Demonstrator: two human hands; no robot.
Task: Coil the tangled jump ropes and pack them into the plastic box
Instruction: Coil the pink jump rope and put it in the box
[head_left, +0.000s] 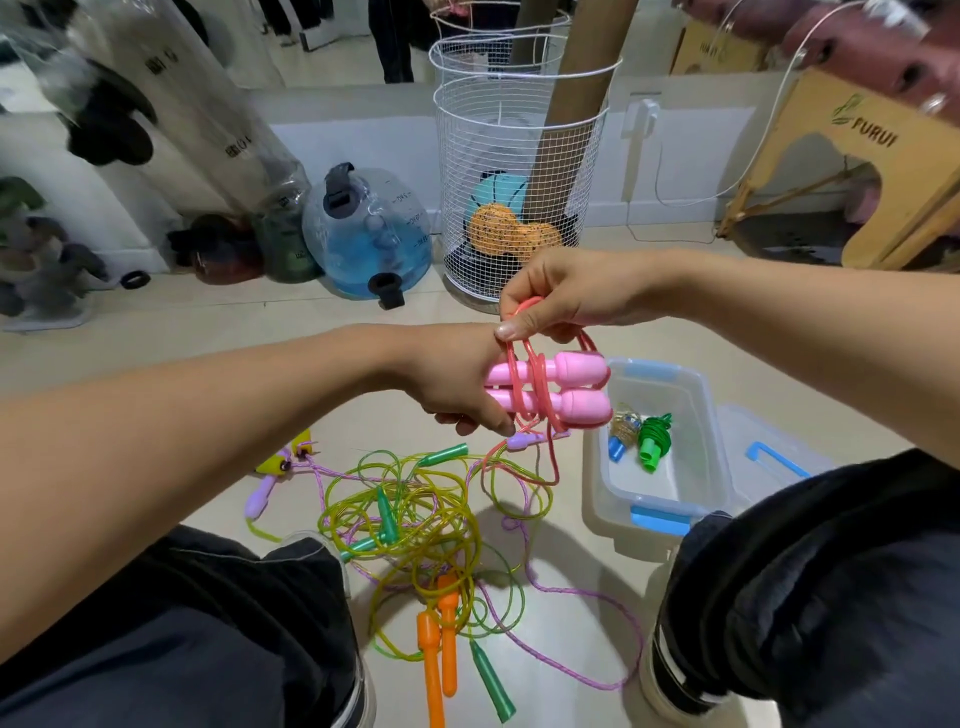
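Observation:
My left hand (457, 387) grips the two pink handles (566, 392) of a jump rope, held side by side. My right hand (563, 293) pinches the red cord (527, 374), which loops around the handles. On the floor between my legs lies a tangle of yellow-green and purple ropes (415, 525) with green, orange (439, 649) and purple handles. The clear plastic box (711, 467) with blue clips stands open to the right. Inside it lie a coiled green rope (653, 439) and a coiled rope with a blue handle (621, 434).
The box lid (769, 452) lies on the floor right of the box. A white wire basket (519, 171) with balls stands behind my hands, a blue water bag (369, 234) to its left. My knees flank the tangle.

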